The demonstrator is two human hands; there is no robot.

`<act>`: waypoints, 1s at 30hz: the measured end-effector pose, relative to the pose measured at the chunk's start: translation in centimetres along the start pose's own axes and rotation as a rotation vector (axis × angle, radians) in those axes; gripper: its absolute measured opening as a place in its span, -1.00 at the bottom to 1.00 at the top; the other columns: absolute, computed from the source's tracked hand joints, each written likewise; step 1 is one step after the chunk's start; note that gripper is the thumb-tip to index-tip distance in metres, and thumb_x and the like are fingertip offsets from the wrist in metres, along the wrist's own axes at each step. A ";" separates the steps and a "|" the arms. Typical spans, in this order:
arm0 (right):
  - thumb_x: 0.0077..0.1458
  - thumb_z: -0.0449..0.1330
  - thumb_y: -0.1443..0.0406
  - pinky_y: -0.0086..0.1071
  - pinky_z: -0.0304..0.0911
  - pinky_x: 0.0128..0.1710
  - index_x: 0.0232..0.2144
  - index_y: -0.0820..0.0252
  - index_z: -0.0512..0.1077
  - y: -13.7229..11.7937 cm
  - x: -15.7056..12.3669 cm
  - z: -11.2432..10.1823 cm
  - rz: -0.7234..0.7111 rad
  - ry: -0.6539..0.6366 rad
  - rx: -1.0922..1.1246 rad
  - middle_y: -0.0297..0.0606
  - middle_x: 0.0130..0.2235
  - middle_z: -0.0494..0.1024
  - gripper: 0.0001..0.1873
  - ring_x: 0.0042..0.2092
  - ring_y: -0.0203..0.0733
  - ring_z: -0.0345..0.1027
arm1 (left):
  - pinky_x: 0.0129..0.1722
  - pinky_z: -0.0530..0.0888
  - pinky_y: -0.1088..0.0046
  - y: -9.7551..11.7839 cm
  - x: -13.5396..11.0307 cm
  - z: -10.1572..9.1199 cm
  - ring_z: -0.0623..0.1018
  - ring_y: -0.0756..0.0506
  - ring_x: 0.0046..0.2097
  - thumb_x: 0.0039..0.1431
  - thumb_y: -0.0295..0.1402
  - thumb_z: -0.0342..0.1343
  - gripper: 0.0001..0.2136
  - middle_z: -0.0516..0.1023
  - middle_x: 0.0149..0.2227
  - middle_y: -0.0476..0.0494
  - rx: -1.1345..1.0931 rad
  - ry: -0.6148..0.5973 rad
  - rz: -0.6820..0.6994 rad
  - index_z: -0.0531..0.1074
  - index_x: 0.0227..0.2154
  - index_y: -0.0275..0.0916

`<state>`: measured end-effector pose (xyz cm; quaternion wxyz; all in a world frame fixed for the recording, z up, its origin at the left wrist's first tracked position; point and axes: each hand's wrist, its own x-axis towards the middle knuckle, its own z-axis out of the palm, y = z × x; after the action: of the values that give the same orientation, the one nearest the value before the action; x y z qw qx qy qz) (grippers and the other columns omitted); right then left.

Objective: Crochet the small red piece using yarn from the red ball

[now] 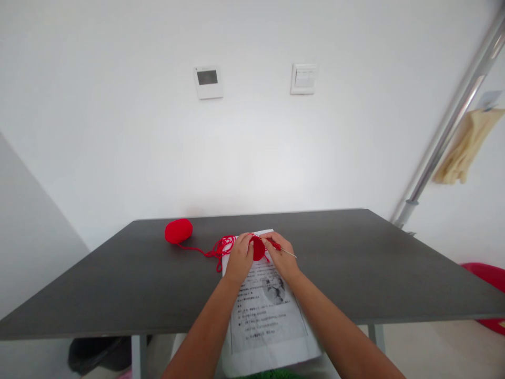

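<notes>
Between my hands is a small red crocheted piece (258, 249), cupped with its hollow side toward me. My left hand (240, 258) is closed on its left edge, thumb against the inside. My right hand (282, 252) pinches the right edge and also holds a crochet hook (289, 253), whose thin metal end points out to the right. Loose red yarn (224, 246) lies in loops beside my left hand and runs left to a red ball of yarn (179, 231). Beneath both hands lies a printed sheet of paper (256, 316) with text and a picture.
The dark grey table (355, 263) stands against a white wall. The paper hangs over its front edge. A metal pole (445, 137) leans at the right, near hanging yellowish gloves (461, 150). A red basin (485, 279) sits beyond the right edge, and a black object (98, 352) is under the table.
</notes>
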<state>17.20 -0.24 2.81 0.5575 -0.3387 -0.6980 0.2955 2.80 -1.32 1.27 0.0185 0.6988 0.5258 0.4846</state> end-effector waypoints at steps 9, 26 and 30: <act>0.07 0.11 0.27 -0.34 0.24 -0.23 -0.41 0.17 0.47 -0.1 0.2 0.0 0.023 -0.037 0.158 -0.28 -0.39 0.51 -0.84 -0.29 -0.18 0.36 | -0.12 0.40 0.33 -0.2 0.7 -0.4 0.49 -0.09 -0.20 0.09 -0.39 -0.01 -0.83 0.53 -0.29 -0.13 -0.279 0.036 -0.214 0.49 -0.35 -0.23; 0.07 0.12 0.19 -0.31 0.28 -0.23 -0.37 0.16 0.51 -0.6 0.4 0.0 0.078 -0.081 0.282 -0.24 -0.34 0.56 -0.78 -0.28 -0.16 0.38 | -0.19 0.42 0.37 0.4 0.8 -0.8 0.54 -0.11 -0.28 -0.22 -0.41 0.26 -0.67 0.61 -0.32 -0.14 -0.919 -0.016 -0.622 0.54 -0.27 -0.28; 0.11 0.09 0.21 -0.29 0.26 -0.16 -0.35 0.15 0.51 -0.7 0.4 -0.1 0.070 -0.079 0.261 -0.23 -0.28 0.56 -0.78 -0.22 -0.15 0.39 | -0.20 0.42 0.39 0.5 0.9 -0.8 0.55 -0.09 -0.30 -0.24 -0.43 0.26 -0.67 0.61 -0.34 -0.12 -0.978 0.007 -0.645 0.54 -0.28 -0.26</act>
<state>17.17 -0.34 3.62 0.5584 -0.2756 -0.6625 0.4163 2.55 -1.25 2.57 0.4838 0.4121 0.4274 0.6430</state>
